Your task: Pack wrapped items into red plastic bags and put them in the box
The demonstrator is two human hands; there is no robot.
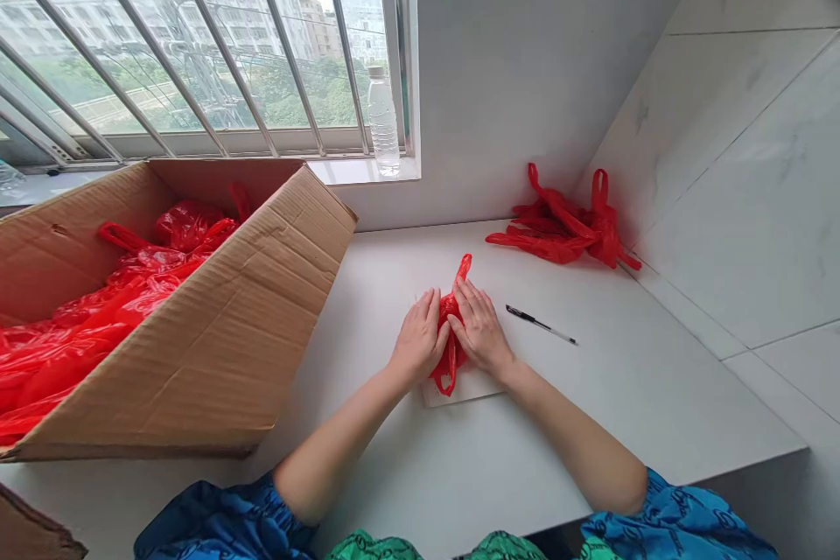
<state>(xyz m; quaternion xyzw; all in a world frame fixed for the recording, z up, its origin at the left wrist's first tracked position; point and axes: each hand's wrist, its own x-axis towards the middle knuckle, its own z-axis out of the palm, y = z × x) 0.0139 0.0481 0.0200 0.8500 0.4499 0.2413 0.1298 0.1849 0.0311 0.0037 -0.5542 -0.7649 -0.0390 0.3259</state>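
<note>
A red plastic bag (pixel 450 365), loosely bunched into a narrow strip, lies on a pale flat sheet or pad (pixel 469 387) on the white table. One handle loop points toward the wall and another toward me. My left hand (pixel 418 337) rests on the bag's left side with its fingers stretched out. From the right, my right hand (pixel 480 328) lies flat across the bag, fingers extended. The thumbs almost meet over the bag, and the palms cover its middle. A black-capped pen (pixel 542 325) lies just right of my right hand.
At left stands a big open cardboard box (pixel 197 324) with many red plastic bags (pixel 131 297) inside. More red bags (pixel 564 223) are heaped in the back right corner. A clear bottle (pixel 383 122) stands on the sill by the barred window. Tiled wall (pixel 741 184) bounds the right side.
</note>
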